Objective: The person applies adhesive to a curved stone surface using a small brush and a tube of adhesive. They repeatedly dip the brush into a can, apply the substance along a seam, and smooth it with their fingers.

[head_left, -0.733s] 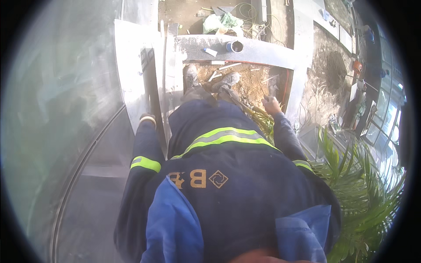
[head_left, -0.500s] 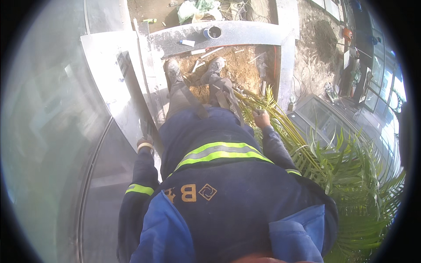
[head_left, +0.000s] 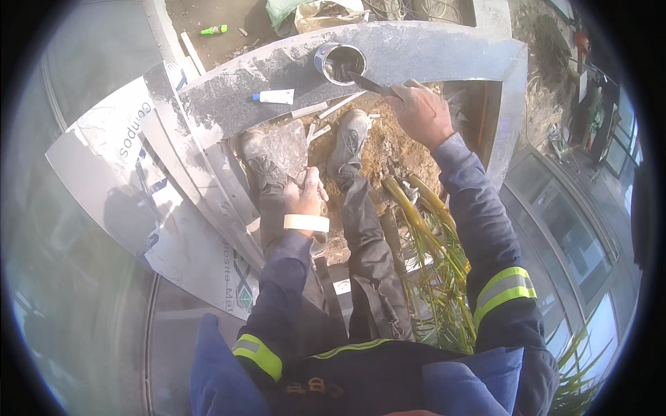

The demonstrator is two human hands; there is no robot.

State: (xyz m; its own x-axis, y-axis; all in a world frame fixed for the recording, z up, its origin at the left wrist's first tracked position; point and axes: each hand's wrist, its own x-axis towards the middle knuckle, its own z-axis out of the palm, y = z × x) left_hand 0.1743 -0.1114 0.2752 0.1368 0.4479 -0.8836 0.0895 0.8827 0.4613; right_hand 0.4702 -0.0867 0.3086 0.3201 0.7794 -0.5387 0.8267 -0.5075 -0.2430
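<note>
My right hand grips a narrow putty knife whose blade tip reaches into an open metal can of dark paste standing on the grey stone ledge. My left hand holds a flat grey trowel by its handle, blade pointing up over my left shoe. Both arms wear dark blue sleeves with yellow reflective bands, and a white band circles my left wrist. My legs and grey shoes stand in the soil of the planter.
A small white tube lies on the ledge left of the can. Grey metal panels lean at the left. Palm fronds rise beside my right leg. Sandy soil fills the planter; a green bottle lies on the ground beyond.
I have straightened up from a bent-over pose. My right hand rose from the plant to the can with the putty knife. My left hand left the leaning panel and now holds the trowel.
</note>
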